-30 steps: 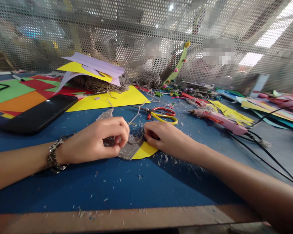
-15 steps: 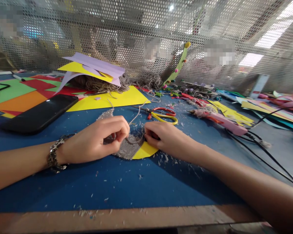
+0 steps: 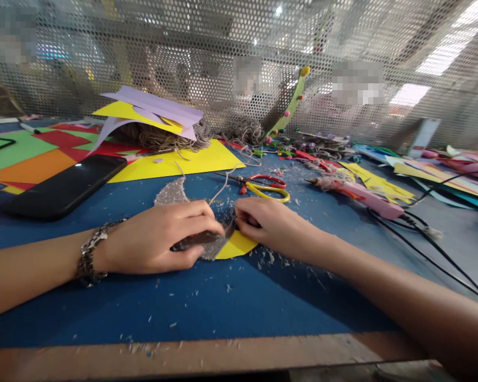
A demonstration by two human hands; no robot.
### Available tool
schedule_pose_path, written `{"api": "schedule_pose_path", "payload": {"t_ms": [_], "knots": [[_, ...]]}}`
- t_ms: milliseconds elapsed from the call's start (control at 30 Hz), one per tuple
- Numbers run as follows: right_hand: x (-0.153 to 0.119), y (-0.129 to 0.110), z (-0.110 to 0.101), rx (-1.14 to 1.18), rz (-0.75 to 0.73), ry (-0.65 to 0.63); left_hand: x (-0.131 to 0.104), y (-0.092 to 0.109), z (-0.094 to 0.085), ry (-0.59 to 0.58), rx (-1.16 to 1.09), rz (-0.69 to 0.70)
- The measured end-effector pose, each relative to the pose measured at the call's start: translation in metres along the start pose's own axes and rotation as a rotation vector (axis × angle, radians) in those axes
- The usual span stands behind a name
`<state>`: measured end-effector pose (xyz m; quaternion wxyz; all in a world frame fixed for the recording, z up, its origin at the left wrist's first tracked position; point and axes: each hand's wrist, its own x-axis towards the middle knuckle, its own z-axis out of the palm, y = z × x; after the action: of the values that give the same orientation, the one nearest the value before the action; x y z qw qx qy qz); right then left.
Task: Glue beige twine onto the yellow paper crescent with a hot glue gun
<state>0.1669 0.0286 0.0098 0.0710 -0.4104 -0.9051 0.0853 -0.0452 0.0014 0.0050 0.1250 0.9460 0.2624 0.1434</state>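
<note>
A crescent-like yellow paper piece point(image 3: 237, 245) lies on the blue table, much of it covered with rows of grey yarn point(image 3: 171, 192). My left hand point(image 3: 159, 236), with a chain bracelet at the wrist, rests over the yarn-covered part, fingers stretched out and thumb apart. At the right edge of the yarn rows, my right hand point(image 3: 273, 225) has its fingers closed in a pinch on the yarn. A loose strand rises between the hands toward the scissors point(image 3: 266, 188), which have red and yellow handles. My fingers hide the middle of the piece.
A black phone point(image 3: 66, 185) lies at left, near coloured paper sheets point(image 3: 16, 154). Behind, a yellow sheet point(image 3: 175, 162) sits under a yarn bundle point(image 3: 143, 135). A pink corded glue gun point(image 3: 366, 199) lies at right. Perforated metal point(image 3: 223, 37) stands behind; fibre scraps dot the table.
My left hand has let go of its pinch on the yarn, and its fingers have stretched out over the yarn-covered part. My right hand has stayed in place.
</note>
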Motion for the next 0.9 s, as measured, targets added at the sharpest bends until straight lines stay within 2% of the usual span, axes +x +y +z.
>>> {"api": "schedule_pose_path", "payload": {"t_ms": [100, 167, 467, 733, 900], "knots": [[-0.0005, -0.0007, -0.0004, -0.001, 0.007, 0.003, -0.0001, 0.0005, 0.0007, -0.086, 0.130, 0.038], [-0.0005, -0.0010, -0.0001, -0.004, 0.014, 0.007, -0.0002, 0.0000, 0.0006, -0.104, 0.164, 0.056], [-0.0004, 0.0004, 0.0005, -0.009, -0.004, 0.014, 0.0006, -0.0045, -0.0024, -0.014, 0.125, 0.177], [0.0004, 0.0000, -0.0003, 0.000, 0.001, 0.004, 0.0014, 0.0019, -0.0043, 0.001, 0.153, 0.123], [0.0014, -0.0021, -0.0027, -0.025, 0.023, -0.020, 0.0015, -0.0026, -0.0075, -0.004, 0.116, 0.257]]}}
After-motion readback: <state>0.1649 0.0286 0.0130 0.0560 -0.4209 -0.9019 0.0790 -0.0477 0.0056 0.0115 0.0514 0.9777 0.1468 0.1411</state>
